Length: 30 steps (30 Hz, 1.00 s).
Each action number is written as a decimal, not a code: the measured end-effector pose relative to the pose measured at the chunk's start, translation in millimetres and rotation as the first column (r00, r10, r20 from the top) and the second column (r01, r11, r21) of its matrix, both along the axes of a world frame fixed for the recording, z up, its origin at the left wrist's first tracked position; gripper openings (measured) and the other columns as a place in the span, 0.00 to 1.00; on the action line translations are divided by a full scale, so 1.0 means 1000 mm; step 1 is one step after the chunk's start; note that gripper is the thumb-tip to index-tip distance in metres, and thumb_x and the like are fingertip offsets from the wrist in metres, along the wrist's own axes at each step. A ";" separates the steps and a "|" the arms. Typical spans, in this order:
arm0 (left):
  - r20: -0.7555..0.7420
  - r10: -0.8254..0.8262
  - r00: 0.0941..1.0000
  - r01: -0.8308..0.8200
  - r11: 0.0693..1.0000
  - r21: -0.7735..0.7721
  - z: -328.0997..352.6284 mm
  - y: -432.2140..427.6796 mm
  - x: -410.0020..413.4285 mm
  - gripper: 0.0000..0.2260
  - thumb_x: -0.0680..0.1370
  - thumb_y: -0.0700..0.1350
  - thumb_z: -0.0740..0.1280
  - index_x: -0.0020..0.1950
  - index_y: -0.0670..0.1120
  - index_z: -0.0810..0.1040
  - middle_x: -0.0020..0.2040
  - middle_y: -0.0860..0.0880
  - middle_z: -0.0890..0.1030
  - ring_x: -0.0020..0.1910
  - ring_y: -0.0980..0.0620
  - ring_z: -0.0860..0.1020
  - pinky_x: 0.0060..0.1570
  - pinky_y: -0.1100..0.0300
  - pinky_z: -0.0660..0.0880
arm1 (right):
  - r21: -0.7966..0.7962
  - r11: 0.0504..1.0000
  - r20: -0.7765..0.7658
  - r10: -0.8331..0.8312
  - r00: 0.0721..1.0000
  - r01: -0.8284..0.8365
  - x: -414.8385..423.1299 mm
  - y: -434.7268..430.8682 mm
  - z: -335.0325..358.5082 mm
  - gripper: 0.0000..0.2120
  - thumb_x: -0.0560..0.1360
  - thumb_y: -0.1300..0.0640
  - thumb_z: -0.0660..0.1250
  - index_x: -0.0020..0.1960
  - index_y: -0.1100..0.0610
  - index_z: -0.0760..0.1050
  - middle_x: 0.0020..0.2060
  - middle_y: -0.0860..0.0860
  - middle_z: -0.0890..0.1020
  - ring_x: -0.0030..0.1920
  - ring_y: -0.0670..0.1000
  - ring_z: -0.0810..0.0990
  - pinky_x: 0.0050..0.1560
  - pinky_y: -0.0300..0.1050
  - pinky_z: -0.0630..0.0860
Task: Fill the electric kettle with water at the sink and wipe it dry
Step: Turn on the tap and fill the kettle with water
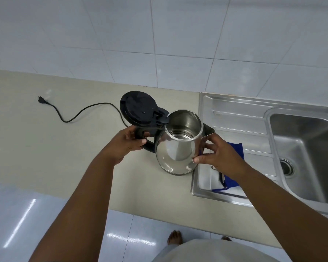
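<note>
A shiny steel electric kettle (175, 148) is held just above the beige counter, beside the sink's left edge. Its black lid (138, 108) stands flipped open, and the inside looks empty. My left hand (127, 142) is closed around the black handle. My right hand (218, 156) steadies the kettle's right side below the spout, fingers spread on the metal. A blue and white cloth (233, 178) lies on the sink's drainboard, partly hidden under my right hand. The steel sink basin (307, 148) is at the right.
The kettle's black base, mostly hidden behind the lid, has a cord (80, 115) that runs left across the counter (45, 148) to a loose plug (42, 99). White wall tiles rise behind. The sink drain (287, 166) shows in the basin. No tap is visible.
</note>
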<state>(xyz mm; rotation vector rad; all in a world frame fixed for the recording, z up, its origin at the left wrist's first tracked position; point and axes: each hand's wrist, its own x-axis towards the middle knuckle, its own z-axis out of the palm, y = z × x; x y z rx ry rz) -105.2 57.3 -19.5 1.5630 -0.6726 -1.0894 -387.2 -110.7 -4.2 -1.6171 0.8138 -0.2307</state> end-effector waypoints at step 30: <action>0.085 -0.134 0.987 0.134 0.991 0.009 0.018 -0.258 -0.326 0.12 0.77 0.36 0.70 0.58 0.48 0.79 0.56 0.48 0.83 0.56 0.45 0.82 0.58 0.45 0.79 | 0.118 0.979 0.238 -0.190 0.952 0.166 -0.341 -0.208 0.011 0.32 0.66 0.75 0.76 0.65 0.56 0.73 0.52 0.50 0.82 0.58 0.50 0.82 0.58 0.49 0.80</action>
